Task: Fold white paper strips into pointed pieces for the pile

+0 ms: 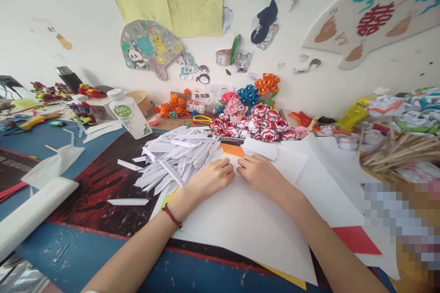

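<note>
My left hand (213, 177) and my right hand (260, 175) face each other a short gap apart over a large white paper sheet (247, 224). The fingers of both are curled and closed at the tips; whatever they pinch, if anything, is hidden. A dark red bracelet (172, 216) circles my left wrist. Left of the hands lies a heap of folded white paper strips (178, 155). Just beyond the fingertips are an orange paper piece (231, 149) and a small stack of white paper (260, 148).
Several red-and-white flowers (266, 123) stand behind the paper, beside blue flowers (248, 96). A white bottle (128, 114) is at the back left, with a long white roll (37, 213) at the left edge. Wooden sticks (402, 153) lie on the right, above a red sheet (359, 239).
</note>
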A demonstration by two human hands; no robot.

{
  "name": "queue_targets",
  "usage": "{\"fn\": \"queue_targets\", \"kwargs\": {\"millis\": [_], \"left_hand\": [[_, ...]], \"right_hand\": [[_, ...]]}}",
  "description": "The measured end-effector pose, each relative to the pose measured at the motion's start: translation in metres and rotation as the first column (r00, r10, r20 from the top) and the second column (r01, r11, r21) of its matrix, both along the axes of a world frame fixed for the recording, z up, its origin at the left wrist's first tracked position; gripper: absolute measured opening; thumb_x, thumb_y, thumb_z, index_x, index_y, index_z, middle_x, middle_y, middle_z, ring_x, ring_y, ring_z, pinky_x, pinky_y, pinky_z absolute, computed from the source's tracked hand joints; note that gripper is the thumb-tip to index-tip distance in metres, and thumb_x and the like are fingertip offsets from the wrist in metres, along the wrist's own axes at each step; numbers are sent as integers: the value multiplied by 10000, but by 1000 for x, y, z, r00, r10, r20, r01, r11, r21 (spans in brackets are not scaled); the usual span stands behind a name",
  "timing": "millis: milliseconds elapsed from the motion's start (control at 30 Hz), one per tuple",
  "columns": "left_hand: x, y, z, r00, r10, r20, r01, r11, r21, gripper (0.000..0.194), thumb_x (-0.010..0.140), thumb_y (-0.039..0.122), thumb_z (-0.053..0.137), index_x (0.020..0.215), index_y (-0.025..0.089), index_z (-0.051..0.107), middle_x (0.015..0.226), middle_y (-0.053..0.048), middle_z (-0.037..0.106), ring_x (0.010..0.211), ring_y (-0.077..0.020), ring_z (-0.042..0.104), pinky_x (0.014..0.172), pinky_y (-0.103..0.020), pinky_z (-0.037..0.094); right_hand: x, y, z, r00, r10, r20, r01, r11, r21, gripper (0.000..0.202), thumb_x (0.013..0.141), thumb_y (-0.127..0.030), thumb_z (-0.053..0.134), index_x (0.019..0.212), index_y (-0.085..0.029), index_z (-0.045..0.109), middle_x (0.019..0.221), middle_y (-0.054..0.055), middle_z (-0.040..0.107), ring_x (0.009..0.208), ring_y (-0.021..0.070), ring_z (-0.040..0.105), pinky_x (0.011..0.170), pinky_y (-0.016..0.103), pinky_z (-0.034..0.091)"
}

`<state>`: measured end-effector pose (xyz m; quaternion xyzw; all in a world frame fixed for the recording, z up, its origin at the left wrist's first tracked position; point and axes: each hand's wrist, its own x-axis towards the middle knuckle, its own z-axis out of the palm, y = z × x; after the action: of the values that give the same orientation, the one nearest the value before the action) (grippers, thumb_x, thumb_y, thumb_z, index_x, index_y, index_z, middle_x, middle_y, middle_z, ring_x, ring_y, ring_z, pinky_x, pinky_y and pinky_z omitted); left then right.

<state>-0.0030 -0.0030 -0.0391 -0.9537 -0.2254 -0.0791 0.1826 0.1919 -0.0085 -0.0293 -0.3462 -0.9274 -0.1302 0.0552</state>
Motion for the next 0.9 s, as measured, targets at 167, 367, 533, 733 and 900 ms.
{"fn": "queue_targets", "kwargs": {"millis": [167, 367, 533, 733, 900], "left_hand": [[0, -1, -1, 1000, 4, -9, -5, 1000, -28, 171, 913, 103, 458, 779, 129, 561, 804, -74, 552, 806, -207, 460, 644, -331, 391], [0, -3, 5, 998, 24, -63, -27, 998, -57, 139, 909, 107, 468, 806, 136, 556, 833, -70, 563, 834, -207, 474, 686, -333, 420], [-4, -6, 15, 996, 71, -55, -77, 989, -125, 118, 919, 150, 477, 832, 124, 552, 836, -63, 576, 828, -195, 494, 681, -309, 427], [-9, -7, 21, 991, 130, -23, -132, 959, -250, 125, 885, 92, 461, 877, 139, 576, 793, -51, 594, 822, -194, 517, 685, -303, 432], [-11, -9, 25, 986, 164, 20, -150, 940, -305, 170, 857, 134, 471, 944, 162, 613, 766, -53, 613, 790, -202, 552, 675, -309, 434]], "right_hand": [[-1, 0, 2, 1000, 8, 1, -8, 1000, -12, 166, 850, -47, 526, 762, -167, 599, 800, 42, 587, 788, 191, 515, 639, 315, 306], [-1, -2, 5, 1000, -11, -3, 10, 999, -41, 166, 850, -57, 539, 745, -174, 592, 799, 38, 591, 788, 195, 525, 628, 310, 302], [2, -5, 9, 998, -42, -44, 40, 998, -46, 201, 836, -17, 510, 729, -173, 578, 777, 28, 590, 744, 180, 523, 636, 297, 309], [9, -3, 10, 988, -79, -134, 56, 984, -168, 250, 802, 28, 462, 719, -170, 590, 730, 16, 604, 716, 163, 535, 639, 278, 329], [14, -2, 11, 959, -188, -211, 120, 946, -301, 356, 720, 58, 467, 822, -191, 699, 800, 14, 692, 770, 161, 609, 663, 260, 366]]}}
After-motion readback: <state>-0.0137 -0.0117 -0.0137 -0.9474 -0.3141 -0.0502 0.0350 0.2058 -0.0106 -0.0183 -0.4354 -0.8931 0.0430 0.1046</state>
